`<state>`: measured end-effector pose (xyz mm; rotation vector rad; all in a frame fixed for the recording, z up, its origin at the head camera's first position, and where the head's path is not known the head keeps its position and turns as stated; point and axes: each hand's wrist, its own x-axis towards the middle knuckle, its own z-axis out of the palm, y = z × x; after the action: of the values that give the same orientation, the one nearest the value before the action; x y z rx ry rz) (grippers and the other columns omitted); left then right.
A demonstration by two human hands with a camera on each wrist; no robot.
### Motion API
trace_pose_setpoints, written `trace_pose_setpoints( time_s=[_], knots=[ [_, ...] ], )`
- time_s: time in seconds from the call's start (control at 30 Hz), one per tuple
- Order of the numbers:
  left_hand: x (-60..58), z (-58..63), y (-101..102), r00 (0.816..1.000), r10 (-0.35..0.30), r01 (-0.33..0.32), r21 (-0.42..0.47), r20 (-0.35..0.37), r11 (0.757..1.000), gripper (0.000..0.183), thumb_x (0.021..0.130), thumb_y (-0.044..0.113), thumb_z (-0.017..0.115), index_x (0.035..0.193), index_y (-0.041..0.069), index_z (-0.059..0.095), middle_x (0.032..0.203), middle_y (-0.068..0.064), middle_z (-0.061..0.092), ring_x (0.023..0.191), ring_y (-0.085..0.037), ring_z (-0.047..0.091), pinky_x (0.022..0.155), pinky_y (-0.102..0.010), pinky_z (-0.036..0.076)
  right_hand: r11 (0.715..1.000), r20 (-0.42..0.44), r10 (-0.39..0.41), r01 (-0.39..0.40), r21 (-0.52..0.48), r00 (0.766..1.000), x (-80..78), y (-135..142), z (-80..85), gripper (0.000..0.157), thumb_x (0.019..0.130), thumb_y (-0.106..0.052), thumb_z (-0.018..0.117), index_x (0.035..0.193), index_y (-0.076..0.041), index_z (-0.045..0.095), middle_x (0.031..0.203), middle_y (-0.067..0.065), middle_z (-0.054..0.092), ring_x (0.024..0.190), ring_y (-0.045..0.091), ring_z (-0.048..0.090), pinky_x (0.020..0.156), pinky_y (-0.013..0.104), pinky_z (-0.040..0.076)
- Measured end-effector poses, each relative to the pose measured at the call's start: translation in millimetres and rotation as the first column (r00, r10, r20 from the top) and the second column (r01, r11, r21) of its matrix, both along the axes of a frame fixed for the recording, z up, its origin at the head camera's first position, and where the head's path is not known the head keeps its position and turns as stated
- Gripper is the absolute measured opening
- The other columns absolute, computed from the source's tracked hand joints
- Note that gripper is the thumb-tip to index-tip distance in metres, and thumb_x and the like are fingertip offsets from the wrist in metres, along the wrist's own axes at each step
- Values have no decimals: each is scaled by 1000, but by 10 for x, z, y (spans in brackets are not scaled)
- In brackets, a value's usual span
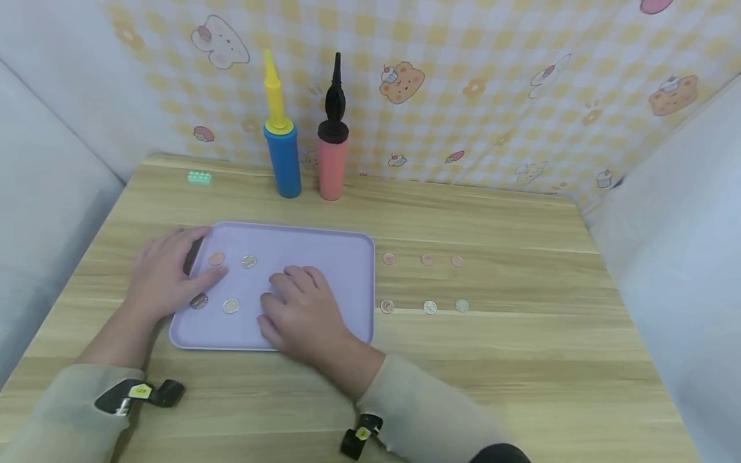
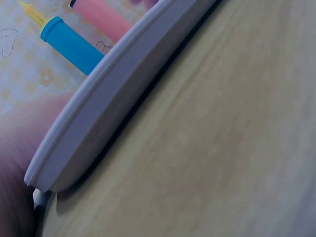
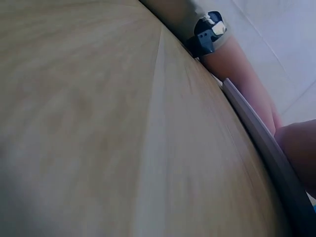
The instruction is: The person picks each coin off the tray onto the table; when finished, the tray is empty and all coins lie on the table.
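Observation:
My left hand [image 1: 164, 270] lies over the left edge of a lilac tray [image 1: 324, 241], thumb across the rim and forefinger at the far corner. Beside that thumb are a copper coin [image 1: 216, 258] and a darker coin [image 1: 199, 301], partly covered. Two silvery coins, one farther back [image 1: 249, 262] and one nearer [image 1: 231, 305], lie between the hands. My right hand [image 1: 303, 312] is low over the tray's middle, back up and fingers bent. Its fingertips point left and down; whether they pinch anything I cannot tell.
Right of the tray, three copper coins [image 1: 426, 259] form a row behind a nearer row of three coins [image 1: 429, 307]. At the back stand a blue-and-yellow hand pump [image 1: 283, 161] and a pink-and-black one [image 1: 332, 164]. A mint toy brick [image 1: 199, 177] lies back left.

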<state>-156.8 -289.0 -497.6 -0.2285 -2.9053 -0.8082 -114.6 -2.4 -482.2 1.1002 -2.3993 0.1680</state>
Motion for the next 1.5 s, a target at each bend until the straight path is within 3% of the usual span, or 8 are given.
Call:
trace_pose_setpoints(
  time_s=[0.23,0.53,0.8,1.1,1.2,1.33,1.4,1.5],
  knots=[
    [-7,35,-2,1000,3,-3,1,10,1000,81,93,47,78,158,8,47,155,-32,48,148,-60,30,117,-79,11,988,105,-129,118,104,986,-16,-364,8,24,100,-46,59,102,-30,78,115,-9,65,116,17,55,104,38,42],
    [-9,26,-17,1000,3,-3,1,-4,1000,81,92,45,78,157,8,48,153,-33,49,146,-60,33,115,-80,13,983,228,-163,139,118,960,-11,-577,-25,28,104,-47,59,122,-39,79,131,-10,66,126,13,53,103,34,45],
    [-12,30,-10,1000,1,-1,7,-7,1000,80,91,44,79,157,9,48,154,-32,49,146,-60,33,116,-80,13,984,446,-177,175,45,878,-26,-596,-18,20,100,-44,70,117,-36,77,135,-7,58,131,15,47,108,34,41],
    [-3,17,-9,1000,-3,3,17,0,1000,82,91,44,79,158,8,48,154,-33,48,146,-60,32,116,-79,12,987,598,-161,129,96,785,-68,-562,39,19,99,-45,72,117,-37,77,148,-7,50,141,15,37,115,36,32],
    [-6,4,-14,1000,-5,5,18,-2,1000,82,91,45,80,158,9,48,155,-32,48,147,-60,32,116,-79,12,989,597,-145,112,93,789,-78,-546,33,21,98,-44,73,117,-37,77,147,-7,50,141,15,36,116,36,31],
    [-4,-9,-19,1000,-8,8,25,-6,1000,82,91,45,79,158,9,48,156,-32,47,148,-59,31,117,-79,11,994,552,-110,87,67,826,-72,-532,12,22,95,-42,76,116,-36,76,139,-10,54,139,15,38,115,35,32],
    [-1,-12,-18,1000,-8,8,26,-7,1000,81,91,45,79,157,9,48,156,-32,47,148,-59,31,117,-79,11,997,531,-71,55,45,845,-68,-528,9,19,95,-38,76,113,-35,74,132,-13,58,137,13,41,115,34,32],
    [2,-12,-17,1000,-9,9,25,-8,1000,80,92,44,79,157,9,49,156,-33,47,148,-59,31,118,-78,11,1000,530,9,-16,9,848,-63,-528,14,16,97,-29,75,112,-34,73,119,-22,64,132,8,47,114,32,32]
  ],
)
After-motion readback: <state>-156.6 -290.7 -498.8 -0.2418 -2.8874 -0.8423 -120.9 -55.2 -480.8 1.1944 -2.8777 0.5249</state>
